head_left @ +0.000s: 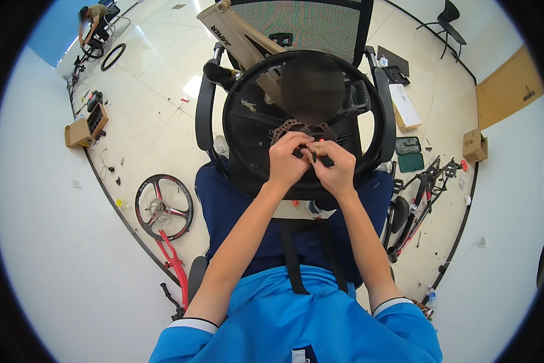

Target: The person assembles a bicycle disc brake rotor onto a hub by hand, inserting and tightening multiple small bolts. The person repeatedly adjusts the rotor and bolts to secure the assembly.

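Head view: the wheel [227,121] lies on the chair [247,174], between the armrests [205,115]. The left hand [288,160] and right hand [335,166] meet above its near half, just beside the rotor [280,129]. Grip: both narrow, fingertips pinched on a small dark piece [314,156]. Its kind, and how the load is shared between the hands, cannot be told.

Probable faults and causes:

1. Dropped piece. Cause: a fingertip-only pinch on a small item. It could fall through the wheel's openings onto the seat, or bounce to the floor [163,115], where scattered bits would make it hard to find.

2. Shifted wheel. Cause: neither hand appears to steady the rim, so a knock from a forearm could slide or tip it.

3. Disturbed frame. Cause: the cream frame [241,37] extends behind the wheel; a bump could pass into it.

4. Soiled rotor. Cause: fingers working close to its surface.
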### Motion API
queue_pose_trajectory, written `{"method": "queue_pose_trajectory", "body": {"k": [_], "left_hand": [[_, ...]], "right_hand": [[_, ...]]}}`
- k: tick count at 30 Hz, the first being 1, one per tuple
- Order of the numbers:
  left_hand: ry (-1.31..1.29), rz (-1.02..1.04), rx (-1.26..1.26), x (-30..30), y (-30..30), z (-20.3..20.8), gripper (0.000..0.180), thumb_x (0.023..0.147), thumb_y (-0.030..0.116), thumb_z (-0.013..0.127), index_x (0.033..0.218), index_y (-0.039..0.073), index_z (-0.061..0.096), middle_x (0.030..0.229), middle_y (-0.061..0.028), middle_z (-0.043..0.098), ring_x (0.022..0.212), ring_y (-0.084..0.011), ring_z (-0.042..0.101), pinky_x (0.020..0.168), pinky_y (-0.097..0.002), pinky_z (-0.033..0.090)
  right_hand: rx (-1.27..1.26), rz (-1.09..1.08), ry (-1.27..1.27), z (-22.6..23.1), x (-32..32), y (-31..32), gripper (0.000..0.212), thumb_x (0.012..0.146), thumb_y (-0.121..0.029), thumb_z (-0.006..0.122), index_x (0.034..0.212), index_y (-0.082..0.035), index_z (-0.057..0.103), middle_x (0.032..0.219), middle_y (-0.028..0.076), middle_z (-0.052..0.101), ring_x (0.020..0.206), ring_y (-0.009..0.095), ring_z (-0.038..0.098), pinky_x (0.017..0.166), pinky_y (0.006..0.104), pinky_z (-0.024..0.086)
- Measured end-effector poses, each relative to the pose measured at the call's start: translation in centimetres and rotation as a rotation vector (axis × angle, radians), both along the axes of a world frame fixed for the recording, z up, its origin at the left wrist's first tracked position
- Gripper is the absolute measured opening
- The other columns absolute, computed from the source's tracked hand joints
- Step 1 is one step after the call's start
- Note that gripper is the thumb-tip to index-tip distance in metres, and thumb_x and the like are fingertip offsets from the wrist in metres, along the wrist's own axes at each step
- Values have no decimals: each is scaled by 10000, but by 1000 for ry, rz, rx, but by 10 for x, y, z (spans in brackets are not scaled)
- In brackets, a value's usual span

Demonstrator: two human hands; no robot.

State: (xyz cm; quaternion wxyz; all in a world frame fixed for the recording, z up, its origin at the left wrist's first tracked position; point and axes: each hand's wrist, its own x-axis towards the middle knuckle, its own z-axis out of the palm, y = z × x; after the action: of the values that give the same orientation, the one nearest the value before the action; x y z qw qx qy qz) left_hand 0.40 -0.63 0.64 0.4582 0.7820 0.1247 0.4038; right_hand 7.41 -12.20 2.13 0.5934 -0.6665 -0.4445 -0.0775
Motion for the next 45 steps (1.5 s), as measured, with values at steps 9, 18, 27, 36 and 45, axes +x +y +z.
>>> {"method": "queue_pose_trajectory", "body": {"k": [9,18,27,36,45], "left_hand": [[-52,23,73,10,13,-4,236,705,-91,659,906,-13,755,937,-114,741,776,-222,728,679,-284,567],[-134,143,186,11,6,-13,198,666,-60,731,855,-3,741,913,-95,722,851,-254,687,743,-336,556],[-138,97,237,18,10,-8,251,699,-86,690,914,28,749,955,-71,727,931,-264,663,793,-352,545],[-107,177,192,9,10,-7,226,697,-56,726,901,42,746,918,-65,719,896,-258,648,779,-346,533],[-107,187,261,14,7,-4,226,717,-73,703,917,29,737,926,-72,716,911,-279,631,814,-364,514]], "right_hand": [[33,-47,-6,3,6,13,179,736,3,823,810,9,659,785,105,683,692,223,681,642,295,530],[23,-67,-18,10,7,14,174,748,15,800,884,-2,693,838,106,712,769,247,708,698,315,555],[-40,-31,-48,2,16,8,317,766,84,705,1049,-43,766,971,118,760,824,246,727,742,314,573],[28,-108,16,-3,15,22,165,732,25,799,888,-16,762,874,80,758,775,222,713,702,295,556],[-29,0,2,18,14,11,265,789,60,731,1034,-39,760,994,110,759,879,252,727,808,317,567]]}}
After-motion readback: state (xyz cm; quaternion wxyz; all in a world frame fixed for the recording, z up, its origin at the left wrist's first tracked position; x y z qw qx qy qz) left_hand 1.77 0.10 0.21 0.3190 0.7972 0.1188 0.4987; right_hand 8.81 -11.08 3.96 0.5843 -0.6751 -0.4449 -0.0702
